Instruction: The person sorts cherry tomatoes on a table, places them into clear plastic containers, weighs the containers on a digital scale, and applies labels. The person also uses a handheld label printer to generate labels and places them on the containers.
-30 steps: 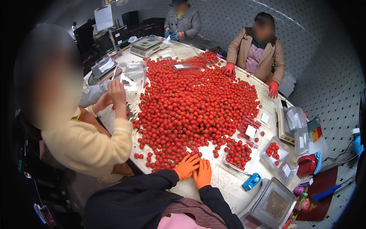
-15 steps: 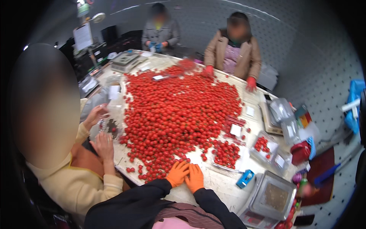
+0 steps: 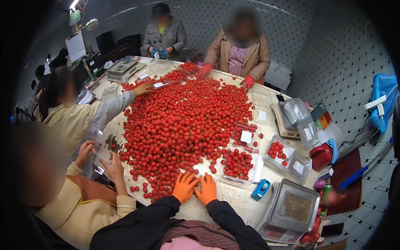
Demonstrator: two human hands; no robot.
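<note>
My left hand (image 3: 184, 188), in an orange glove, rests at the near edge of a big heap of cherry tomatoes (image 3: 175, 129). Its fingers are apart and its tips touch or nearly touch the nearest tomatoes. Beside it lies my right hand (image 3: 206, 190), gloved alike, with fingers spread on the white table (image 3: 225, 204); nothing shows in it. The two thumbs come close together. Just beyond my right hand, an open clear plastic box (image 3: 252, 174) holds a layer of cherry tomatoes (image 3: 238, 164).
Right of me stand a blue tape dispenser (image 3: 261, 189), a metal-topped scale (image 3: 293, 208) and a part-filled clear box (image 3: 278, 153). Another scale (image 3: 285, 121) is farther back. At left, a co-worker's bare hands (image 3: 112, 166) hold a clear container (image 3: 98, 135). Other gloved co-workers stand around the table.
My fingers have spread wider, and the hands have parted a little at the fingertips. The view has shifted, bringing in another co-worker at left whose gloved hand reaches onto the heap.
</note>
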